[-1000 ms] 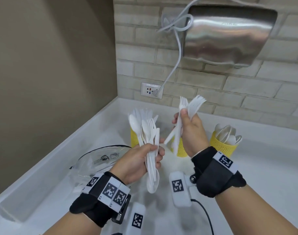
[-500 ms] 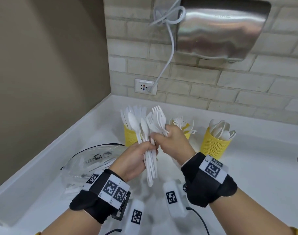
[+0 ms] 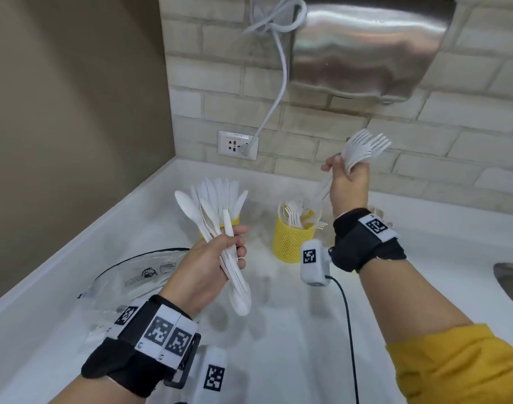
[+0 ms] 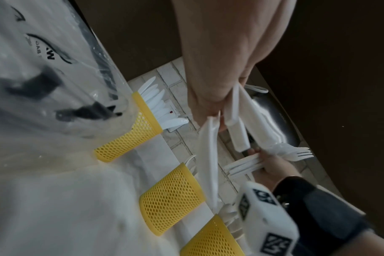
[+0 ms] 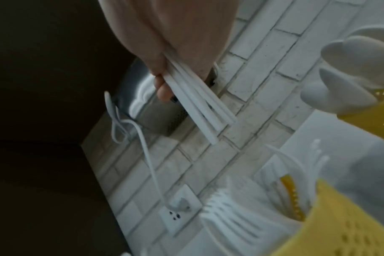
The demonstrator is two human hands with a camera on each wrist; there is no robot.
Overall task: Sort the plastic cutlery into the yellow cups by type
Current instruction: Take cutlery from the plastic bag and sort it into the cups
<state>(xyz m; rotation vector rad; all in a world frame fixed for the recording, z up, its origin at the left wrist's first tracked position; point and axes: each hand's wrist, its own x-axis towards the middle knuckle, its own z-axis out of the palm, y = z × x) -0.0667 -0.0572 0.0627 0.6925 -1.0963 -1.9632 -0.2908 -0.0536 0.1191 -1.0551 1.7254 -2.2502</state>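
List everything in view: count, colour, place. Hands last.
yellow cups: three, yellow mesh, in a row on the counter by the wall
forks in the cup: several, white, middle cup
knives in the cup: several, white, cup nearest the corner
spoons in the cup: several, white, third cup
plastic bag: one, clear, left on the counter
hand dryer: one, steel, on the brick wall
socket: one, white, with a cable plugged in
sink: one, steel, right edge
left hand: grips mixed cutlery
right hand: grips forks, raised
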